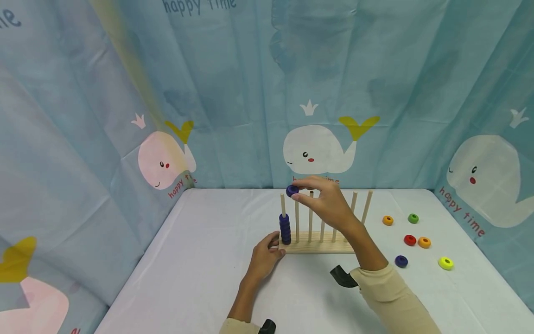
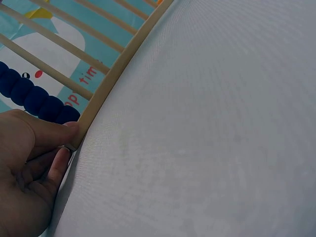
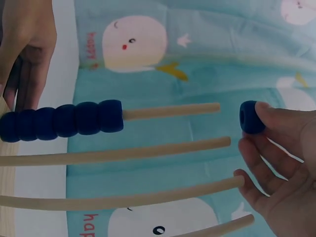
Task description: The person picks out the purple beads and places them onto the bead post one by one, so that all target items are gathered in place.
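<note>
A wooden peg rack stands on the white table, with a row of upright pegs. Several dark blue beads are stacked on its leftmost peg, whose upper part is bare. My right hand pinches one more blue bead between thumb and fingers, just above and beside the tip of that peg. Its hole faces the pegs in the right wrist view. My left hand grips the left end of the wooden base, thumb at the front edge, beside the bottom of the stack.
Loose beads lie on the table to the right: two orange, a green bead, a red bead, a blue bead and a yellow bead. A blue whale-print curtain hangs behind the table.
</note>
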Demonstrator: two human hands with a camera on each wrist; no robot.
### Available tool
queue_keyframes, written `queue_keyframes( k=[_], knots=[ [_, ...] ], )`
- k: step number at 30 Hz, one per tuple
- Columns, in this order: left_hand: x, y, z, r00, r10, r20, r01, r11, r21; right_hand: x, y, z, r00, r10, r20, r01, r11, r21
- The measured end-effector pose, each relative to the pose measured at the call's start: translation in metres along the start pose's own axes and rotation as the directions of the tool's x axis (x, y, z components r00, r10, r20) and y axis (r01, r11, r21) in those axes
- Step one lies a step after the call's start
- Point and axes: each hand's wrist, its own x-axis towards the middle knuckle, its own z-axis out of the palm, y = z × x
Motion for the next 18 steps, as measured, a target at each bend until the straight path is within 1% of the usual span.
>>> queue_keyframes(
  k=[2, 4, 9, 13, 18],
  knots=[
    [0.0, 0.0, 0.0, 1.0, 0.002, 0.001, -0.002, 1.0, -0.007, 0.001, 0.0, 0.002, 1.0, 0.001, 0.003, -0.001, 1.0, -0.007],
    [0.0, 0.001, -0.001, 1.0, -0.008, 0.002, 0.008, 1.0, -0.01, 0.001, 0.0, 0.005, 1.0, 0.007, 0.008, -0.007, 1.0, -0.005],
    [-0.001, 0.002, 0.0, 1.0, -0.025, 0.003, 0.025, 1.0, 0.003, 0.002, 0.0, 0.011, 1.0, 0.004, 0.026, -0.004, 1.0, -0.017],
    [0.0, 0.003, 0.0, 1.0, -0.027, 0.0, 0.027, 1.0, 0.005, 0.003, 0.0, 0.016, 0.999, -0.006, 0.033, 0.007, 1.0, -0.03],
    [0.0, 0.003, 0.0, 1.0, -0.027, -0.002, 0.027, 1.0, 0.007, 0.005, 0.002, 0.018, 0.999, 0.006, 0.039, -0.005, 0.999, -0.039]
  ],
)
